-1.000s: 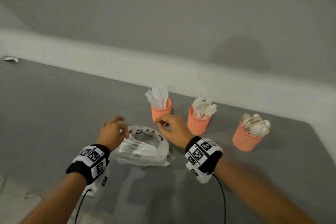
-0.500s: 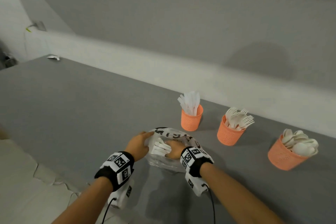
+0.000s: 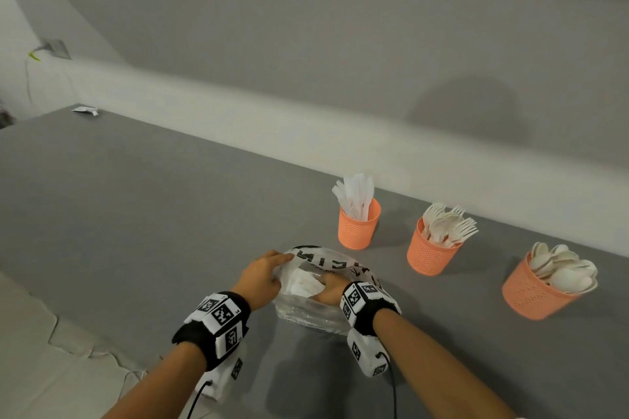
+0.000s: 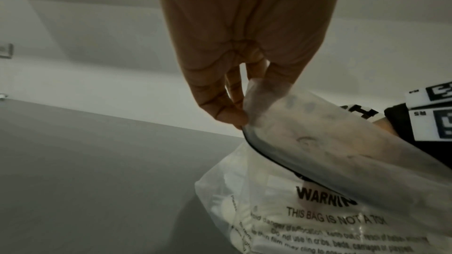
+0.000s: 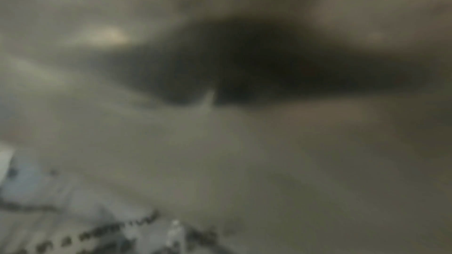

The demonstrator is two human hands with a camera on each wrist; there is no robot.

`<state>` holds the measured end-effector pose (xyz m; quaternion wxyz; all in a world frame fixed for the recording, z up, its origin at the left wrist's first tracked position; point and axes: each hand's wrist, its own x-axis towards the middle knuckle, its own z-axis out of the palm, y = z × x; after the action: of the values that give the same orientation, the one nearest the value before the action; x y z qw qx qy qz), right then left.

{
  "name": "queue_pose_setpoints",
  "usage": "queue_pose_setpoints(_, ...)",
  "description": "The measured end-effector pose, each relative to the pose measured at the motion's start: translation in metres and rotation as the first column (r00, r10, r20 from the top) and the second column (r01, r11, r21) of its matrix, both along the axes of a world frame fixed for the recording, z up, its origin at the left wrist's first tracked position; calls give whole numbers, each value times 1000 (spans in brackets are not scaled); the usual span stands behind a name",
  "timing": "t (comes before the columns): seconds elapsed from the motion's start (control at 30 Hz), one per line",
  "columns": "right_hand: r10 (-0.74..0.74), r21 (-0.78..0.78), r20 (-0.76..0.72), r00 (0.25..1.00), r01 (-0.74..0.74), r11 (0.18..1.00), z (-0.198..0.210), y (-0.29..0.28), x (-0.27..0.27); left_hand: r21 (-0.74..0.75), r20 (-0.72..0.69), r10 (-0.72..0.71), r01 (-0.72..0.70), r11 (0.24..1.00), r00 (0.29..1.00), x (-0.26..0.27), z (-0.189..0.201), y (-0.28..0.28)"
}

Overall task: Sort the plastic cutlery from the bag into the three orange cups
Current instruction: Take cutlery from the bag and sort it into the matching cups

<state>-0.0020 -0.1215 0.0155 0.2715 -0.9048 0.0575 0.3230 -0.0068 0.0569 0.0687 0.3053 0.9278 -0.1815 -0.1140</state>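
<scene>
Left hand (image 3: pixel 260 277) pinches bag (image 3: pixel 306 308) rim, holding mouth open for access. Right hand (image 3: pixel 328 291) is inside bag; finger state can't tell. Bag on desk (image 3: pixel 153 214), cups at approx 1–3 o'clock.

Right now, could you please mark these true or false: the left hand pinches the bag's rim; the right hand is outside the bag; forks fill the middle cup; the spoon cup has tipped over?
1. The left hand pinches the rim of the bag. True.
2. The right hand is outside the bag. False: it reaches inside.
3. Forks fill the middle cup. True.
4. The spoon cup has tipped over. False: it stands upright.
</scene>
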Motion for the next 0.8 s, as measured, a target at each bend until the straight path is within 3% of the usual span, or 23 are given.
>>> queue_pose_setpoints(0.2,-44,-16,184,982,48,999,3,-2,-6,-6,5,-2,2,1000,1000,5,6,-9)
queue_pose_setpoints(0.4,-36,-25,232,972,43,999,-8,-15,1,12,-3,25,-25,1000,1000,7,12,-19)
queue_pose_setpoints(0.7,-175,182,387,905,111,977,20,-25,-9,13,23,183,-184,983,983,12,16,-35)
queue_pose_setpoints(0.8,-279,391,448,850,95,916,42,-26,-14,27,-11,209,-209,978,978,14,16,-44)
